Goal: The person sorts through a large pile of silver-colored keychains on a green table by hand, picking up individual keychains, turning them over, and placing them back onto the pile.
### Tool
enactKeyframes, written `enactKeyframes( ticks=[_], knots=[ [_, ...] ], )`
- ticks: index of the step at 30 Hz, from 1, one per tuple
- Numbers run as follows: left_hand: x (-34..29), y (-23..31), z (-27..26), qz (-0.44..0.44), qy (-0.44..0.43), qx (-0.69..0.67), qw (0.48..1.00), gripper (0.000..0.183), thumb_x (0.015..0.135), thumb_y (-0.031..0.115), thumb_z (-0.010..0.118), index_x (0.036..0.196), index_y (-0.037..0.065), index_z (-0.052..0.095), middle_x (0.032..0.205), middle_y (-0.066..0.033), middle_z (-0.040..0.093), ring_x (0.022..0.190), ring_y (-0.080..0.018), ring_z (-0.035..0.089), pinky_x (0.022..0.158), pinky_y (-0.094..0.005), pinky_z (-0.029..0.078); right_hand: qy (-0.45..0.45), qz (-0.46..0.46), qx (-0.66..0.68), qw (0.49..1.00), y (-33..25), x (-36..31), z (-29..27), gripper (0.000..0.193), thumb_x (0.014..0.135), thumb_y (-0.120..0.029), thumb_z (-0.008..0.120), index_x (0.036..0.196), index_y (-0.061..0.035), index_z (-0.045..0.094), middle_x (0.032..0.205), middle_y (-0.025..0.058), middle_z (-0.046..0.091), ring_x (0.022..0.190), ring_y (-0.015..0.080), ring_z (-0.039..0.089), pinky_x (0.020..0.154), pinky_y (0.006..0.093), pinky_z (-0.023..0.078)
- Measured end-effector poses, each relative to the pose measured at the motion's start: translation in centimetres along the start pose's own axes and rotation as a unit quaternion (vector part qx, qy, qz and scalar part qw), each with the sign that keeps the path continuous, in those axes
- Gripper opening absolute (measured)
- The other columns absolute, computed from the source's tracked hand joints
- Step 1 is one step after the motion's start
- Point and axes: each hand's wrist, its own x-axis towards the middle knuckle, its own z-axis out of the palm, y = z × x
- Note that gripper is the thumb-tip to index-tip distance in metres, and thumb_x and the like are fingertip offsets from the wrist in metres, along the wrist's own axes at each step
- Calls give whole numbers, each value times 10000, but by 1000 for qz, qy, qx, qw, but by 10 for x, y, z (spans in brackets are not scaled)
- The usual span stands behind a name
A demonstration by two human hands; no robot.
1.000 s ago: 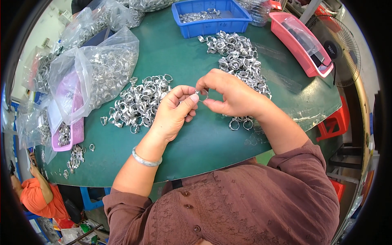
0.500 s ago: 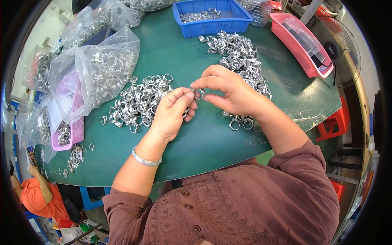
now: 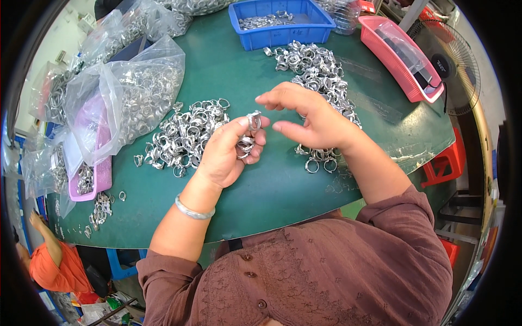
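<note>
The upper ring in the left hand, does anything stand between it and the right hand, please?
Only a fingertip of the left hand shows between the upper ring and the thumb of the right hand; nothing else does.

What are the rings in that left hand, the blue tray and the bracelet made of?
Rings: probably shiny metal, silvery with bright glints. Blue tray: likely plastic, evenly coloured with a thick rim. Bracelet: smooth, pale, glossy, maybe stone or glass; hard to tell.
</note>
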Motion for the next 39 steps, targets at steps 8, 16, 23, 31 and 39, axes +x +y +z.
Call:
enactKeyframes(
  ticks=[8, 16, 23, 31, 39],
  knots=[
    [3, 3, -11, -15, -66, -114, 991, 346, 878, 290, 411, 983, -2, 564, 733, -46, 536, 578, -115, 473, 495, -228, 376, -67, 115, -336, 932, 14, -9, -12, 324, 702, -77, 621, 1020, -25, 584, 997, 90, 543, 965, 268, 493, 861, 378, 371],
    [3, 3, -10, 32, -106, -131, 985, 426, 862, 297, 417, 1150, 2, 524, 997, -125, 602, 800, -214, 588, 599, -291, 473, -121, 131, -420, 890, 19, -13, -13, 227, 640, -138, 684, 841, -38, 648, 996, 85, 545, 991, 253, 467, 830, 381, 367],
    [2, -1, -13, 22, -43, -101, 994, 341, 885, 311, 469, 1055, 29, 555, 1049, -133, 576, 867, -222, 568, 605, -291, 466, -123, 93, -437, 886, 20, -15, -23, 195, 632, -96, 681, 820, -49, 652, 1011, 72, 553, 1020, 249, 466, 844, 381, 373],
    [2, 1, -6, 8, 8, 26, 1000, 148, 878, 204, 539, 924, 66, 568, 807, -33, 558, 708, -131, 549, 559, -240, 429, -75, 94, -243, 962, 18, -8, -18, 103, 697, -44, 650, 799, -45, 636, 879, 66, 597, 861, 228, 552, 774, 345, 431],
    [1, -5, 3, 15, 38, 117, 992, 153, 850, 180, 601, 946, 66, 567, 756, 4, 555, 640, -75, 510, 527, -194, 397, -24, 261, 129, 956, 1, -2, -3, 159, 796, -60, 633, 927, 27, 608, 744, 34, 611, 652, 83, 555, 593, 214, 448]
  ],
)
